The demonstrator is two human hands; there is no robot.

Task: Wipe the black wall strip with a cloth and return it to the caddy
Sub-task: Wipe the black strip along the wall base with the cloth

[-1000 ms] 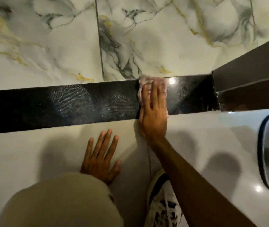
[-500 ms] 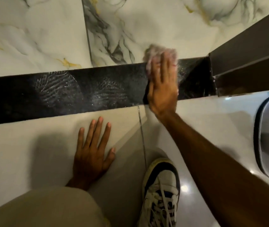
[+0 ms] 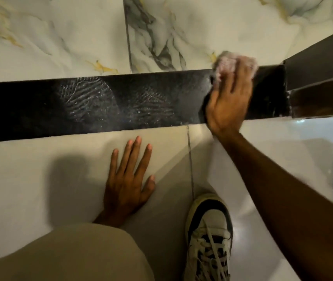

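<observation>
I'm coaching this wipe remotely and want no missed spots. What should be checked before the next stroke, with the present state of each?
1. Cloth under the right hand, pressed flat on the black strip: ok.
2. Left hand braced flat on the white tile, off the strip: ok.
3. Smears left of the cloth gone: not ok, streaks show mid-strip.
4. Short stretch between cloth and dark frame clean: cannot tell.
5. Caddy within reach: cannot tell, not in view.
</observation>
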